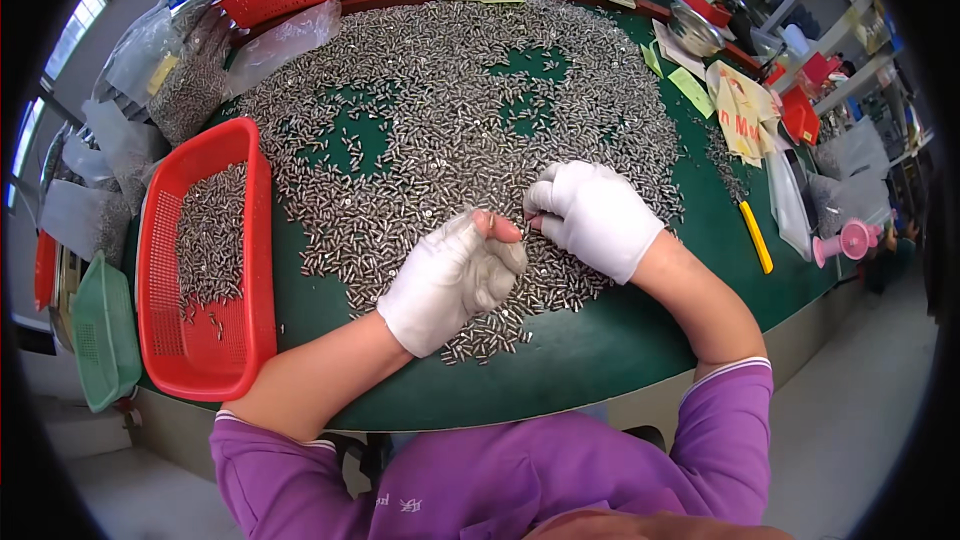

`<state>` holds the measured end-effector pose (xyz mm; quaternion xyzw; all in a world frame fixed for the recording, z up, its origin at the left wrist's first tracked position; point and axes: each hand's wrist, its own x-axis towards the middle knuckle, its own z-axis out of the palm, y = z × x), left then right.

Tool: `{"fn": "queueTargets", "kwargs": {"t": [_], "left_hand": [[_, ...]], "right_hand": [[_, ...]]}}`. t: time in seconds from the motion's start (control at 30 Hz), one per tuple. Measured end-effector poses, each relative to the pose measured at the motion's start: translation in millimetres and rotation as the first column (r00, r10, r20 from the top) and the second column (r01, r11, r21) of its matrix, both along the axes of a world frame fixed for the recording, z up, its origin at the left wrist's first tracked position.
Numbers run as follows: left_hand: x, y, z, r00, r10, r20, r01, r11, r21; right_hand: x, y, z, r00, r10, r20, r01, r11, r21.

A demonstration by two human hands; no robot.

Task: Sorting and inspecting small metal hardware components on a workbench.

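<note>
Small silver metal pins (430, 90) lie loose in a broad layer over the green tabletop (440, 395). White gloves with bare fingertips cover both hands. My left hand (455, 275) is held over the near part of the layer, its fingers curled in toward the palm. Whatever it holds is hidden. Just to its right, my right hand (595, 215) has thumb and fingertips pressed together, close to the left fingertips. What sits in that pinch is too small to make out. A small heap of pins (485, 340) lies below my left hand.
On the left stands a red basket (258, 270) partly filled with pins, beside a green basket (105, 330). Bags of parts (190, 90) crowd the far left. A yellow-handled tool (756, 237), papers (742, 110) and a pink fan (850, 240) are at the right.
</note>
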<state>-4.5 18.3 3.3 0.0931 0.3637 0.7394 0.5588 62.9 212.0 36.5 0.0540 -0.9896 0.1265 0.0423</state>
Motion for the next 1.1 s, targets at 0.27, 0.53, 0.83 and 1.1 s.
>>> {"fn": "queueTargets", "kwargs": {"t": [0.27, 0.53, 0.83, 1.1], "left_hand": [[4, 4, 6, 0.996, -0.040, -0.082, 0.043, 0.999, 0.033], [3, 2, 1, 1.000, 0.009, 0.002, -0.009, 1.000, 0.002], [4, 2, -3, 1.000, 0.011, 0.021, -0.011, 1.000, -0.006], [5, 3, 0, 1.000, -0.003, 0.021, 0.002, 0.999, 0.043]], "right_hand": [[0, -7, 14, 0.942, 0.141, -0.304, -0.246, 0.908, -0.340], [5, -7, 9, 0.974, 0.014, -0.226, -0.031, 0.997, -0.072], [-2, -6, -3, 0.999, -0.002, 0.033, 0.002, 1.000, 0.003], [2, -7, 5, 0.998, -0.013, -0.063, -0.032, 0.746, -0.665]]}}
